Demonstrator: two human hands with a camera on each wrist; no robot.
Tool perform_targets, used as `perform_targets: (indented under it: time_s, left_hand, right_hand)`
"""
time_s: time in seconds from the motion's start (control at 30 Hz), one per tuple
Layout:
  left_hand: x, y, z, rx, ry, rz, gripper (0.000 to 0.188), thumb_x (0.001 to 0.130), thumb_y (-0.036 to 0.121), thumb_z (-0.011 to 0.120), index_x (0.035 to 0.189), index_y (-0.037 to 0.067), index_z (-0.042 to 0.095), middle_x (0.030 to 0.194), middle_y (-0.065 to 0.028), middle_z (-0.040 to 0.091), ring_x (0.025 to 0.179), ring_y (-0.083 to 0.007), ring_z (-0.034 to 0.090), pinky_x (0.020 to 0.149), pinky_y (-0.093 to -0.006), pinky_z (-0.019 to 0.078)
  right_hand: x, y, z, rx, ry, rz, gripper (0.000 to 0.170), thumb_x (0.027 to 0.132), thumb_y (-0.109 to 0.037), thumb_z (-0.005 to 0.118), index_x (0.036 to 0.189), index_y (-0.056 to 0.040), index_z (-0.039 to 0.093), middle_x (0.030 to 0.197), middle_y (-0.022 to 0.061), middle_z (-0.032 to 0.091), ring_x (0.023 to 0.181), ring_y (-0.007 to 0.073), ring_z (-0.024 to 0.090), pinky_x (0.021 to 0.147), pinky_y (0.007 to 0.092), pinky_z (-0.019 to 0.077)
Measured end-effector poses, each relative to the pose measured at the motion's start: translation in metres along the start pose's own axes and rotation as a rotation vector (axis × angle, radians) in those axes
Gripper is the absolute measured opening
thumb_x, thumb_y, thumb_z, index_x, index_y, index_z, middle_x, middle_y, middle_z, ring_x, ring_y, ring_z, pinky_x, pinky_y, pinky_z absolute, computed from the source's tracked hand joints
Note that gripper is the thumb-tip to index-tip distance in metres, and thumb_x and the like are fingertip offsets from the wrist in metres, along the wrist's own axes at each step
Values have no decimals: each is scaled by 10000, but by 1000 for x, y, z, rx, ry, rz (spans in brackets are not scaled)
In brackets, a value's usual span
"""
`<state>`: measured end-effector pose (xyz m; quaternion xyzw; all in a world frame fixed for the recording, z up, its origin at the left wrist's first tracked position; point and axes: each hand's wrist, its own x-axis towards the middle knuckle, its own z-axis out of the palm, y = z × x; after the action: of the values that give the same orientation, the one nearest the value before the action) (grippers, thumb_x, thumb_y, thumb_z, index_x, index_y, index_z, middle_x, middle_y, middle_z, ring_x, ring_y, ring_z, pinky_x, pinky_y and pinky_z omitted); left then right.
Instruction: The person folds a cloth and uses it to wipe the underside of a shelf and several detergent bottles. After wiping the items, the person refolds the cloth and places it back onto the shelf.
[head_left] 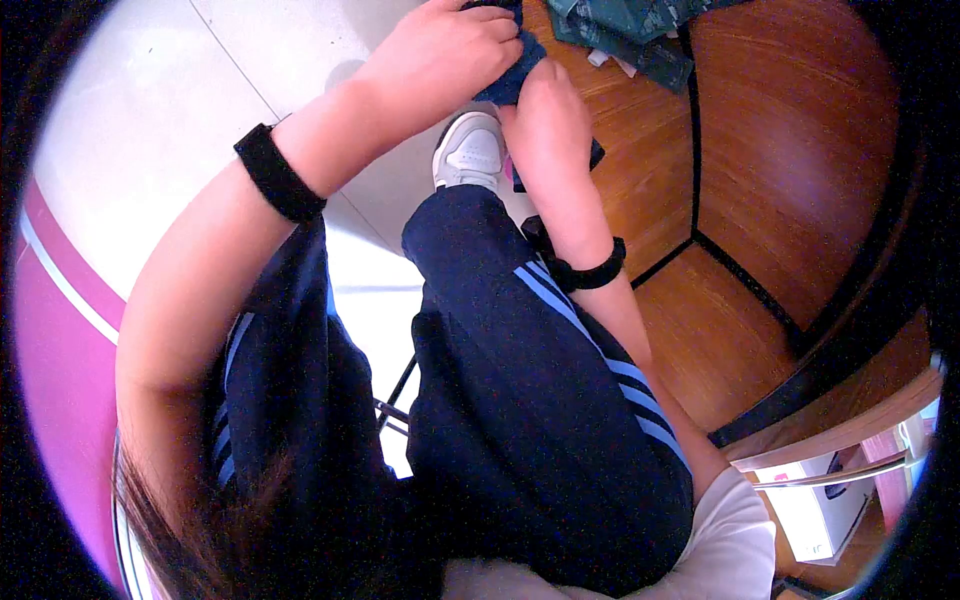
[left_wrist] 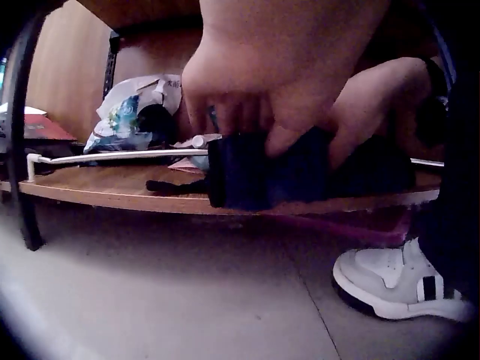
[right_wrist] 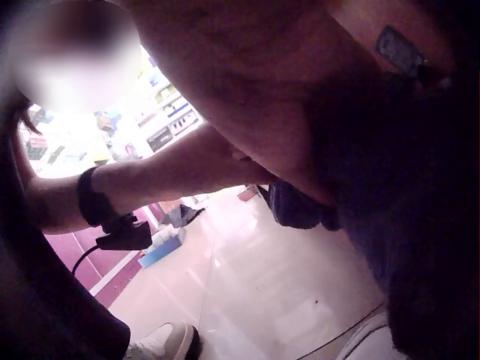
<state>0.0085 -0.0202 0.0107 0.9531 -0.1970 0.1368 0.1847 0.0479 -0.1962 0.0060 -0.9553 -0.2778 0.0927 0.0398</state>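
A dark blue piece of cloth [left_wrist: 262,172] with a black band at one end lies over the front edge of a low wooden shelf. A short black strap [left_wrist: 176,186] sticks out from that end. My left hand [head_left: 445,50] grips the cloth from above, its fingers bent down onto it in the left wrist view. Close beside it my right hand [head_left: 550,125] holds the same cloth, with the fingertips partly hidden. In the right wrist view the cloth [right_wrist: 296,206] hangs dark below the hands.
A white metal rail [left_wrist: 127,156] runs along the shelf board [left_wrist: 97,196]. Behind it sits a white and teal patterned bag [left_wrist: 135,112]. Dark green printed fabric [head_left: 635,35] lies farther back. A white and grey shoe [head_left: 468,150] stands on the tiled floor just below the hands.
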Motion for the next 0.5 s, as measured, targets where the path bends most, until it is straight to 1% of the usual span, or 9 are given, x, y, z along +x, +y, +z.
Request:
perform_targets:
  time_s: [0.07,0.13,0.2,0.27,0.3,0.37,0.4,0.47,0.5]
  left_hand:
    - [4,0,0,32,-137,-26,268,889,160,582,1077,30,723,1121,-99,705,1215,-249,613,1156,-414,386]
    - [4,0,5,52,-140,-29,270,888,165,584,1079,36,725,1120,-96,707,1215,-250,609,1151,-416,386]
    - [3,-1,11,74,-137,-34,271,888,171,586,1081,42,726,1118,-94,708,1215,-250,605,1145,-418,385]
    - [1,-3,19,108,1,-16,264,886,175,588,1074,52,727,1115,-89,709,1206,-255,605,1143,-427,385]
    - [1,-3,19,107,0,-17,264,886,175,588,1074,52,727,1115,-89,709,1206,-255,605,1143,-427,385]
    - [0,-3,19,121,43,-9,237,880,177,590,1039,63,722,1073,-80,704,1161,-254,611,1140,-421,390]
    - [1,-3,18,120,43,-10,237,880,177,590,1039,63,722,1073,-80,704,1161,-254,611,1140,-421,390]
    - [3,-5,16,60,-70,6,194,871,175,589,979,70,712,1038,-75,695,1124,-248,613,1132,-404,400]
    - [2,-6,16,62,-73,3,194,871,175,589,979,70,712,1038,-75,695,1124,-248,613,1132,-404,400]
  right_hand:
    - [1,2,5,3,-8,0,278,844,-70,699,1068,53,590,1059,259,664,943,430,702,813,519,585]
    - [0,3,5,7,-14,-1,318,839,-79,716,1091,61,581,1071,269,659,956,432,699,825,514,586]
    - [-1,4,3,57,-20,-49,420,821,-91,760,1143,77,551,1110,290,638,1014,437,686,856,513,582]
    - [2,4,1,71,-57,-51,460,812,-91,775,1161,89,534,1130,301,626,1040,443,676,866,517,579]
    - [4,4,1,87,-92,-51,501,803,-90,789,1178,101,518,1149,313,614,1066,449,666,875,522,575]
    - [5,6,5,102,-98,-33,515,806,-88,789,1194,99,507,1158,312,607,1073,459,658,879,525,572]
    - [6,4,4,117,-102,-16,529,808,-85,788,1210,97,497,1168,312,600,1080,469,650,882,528,569]
    - [4,3,-1,133,-110,3,516,811,-81,775,1217,83,502,1167,305,598,1081,481,643,887,536,563]
    - [2,2,-4,150,-120,22,505,813,-76,761,1224,70,507,1166,298,596,1082,493,636,891,543,557]
